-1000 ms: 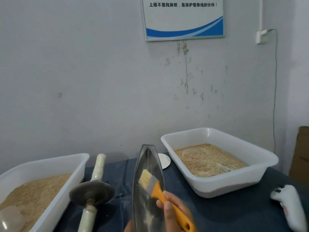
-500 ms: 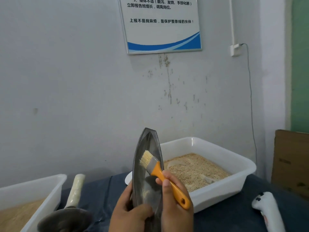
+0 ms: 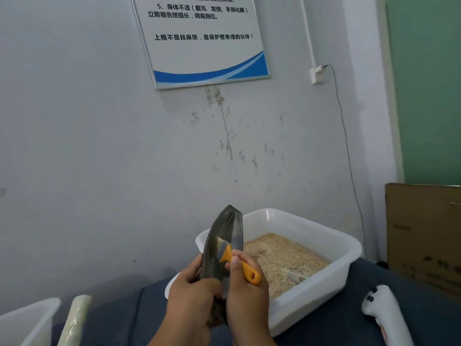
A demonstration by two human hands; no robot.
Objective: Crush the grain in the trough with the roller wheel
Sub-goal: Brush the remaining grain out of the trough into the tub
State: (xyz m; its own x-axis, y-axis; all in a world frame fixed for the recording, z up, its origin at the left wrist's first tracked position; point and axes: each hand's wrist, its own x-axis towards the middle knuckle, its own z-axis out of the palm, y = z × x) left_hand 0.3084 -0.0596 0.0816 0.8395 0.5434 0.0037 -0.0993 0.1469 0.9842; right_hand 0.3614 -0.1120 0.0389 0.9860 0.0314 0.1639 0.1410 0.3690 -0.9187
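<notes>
One dark metal trough (image 3: 225,242) stands tipped up on end near the middle. The left hand (image 3: 193,294) grips its lower part, while the right hand (image 3: 245,294) grips one orange-handled brush (image 3: 238,262), bristles inside the trough. Two white tubs show: one (image 3: 321,283) just behind on the right holding grain (image 3: 282,258), another (image 3: 30,320) at near left. One pale roller handle (image 3: 76,319) lies beside that tub. A white controller (image 3: 385,313) rests at near right.

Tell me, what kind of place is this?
Probably a small food-processing workroom. A framed staff notice in Chinese hangs on a stained wall, a white plastic tub holds grain, and hands brush out a metal trough.
</notes>
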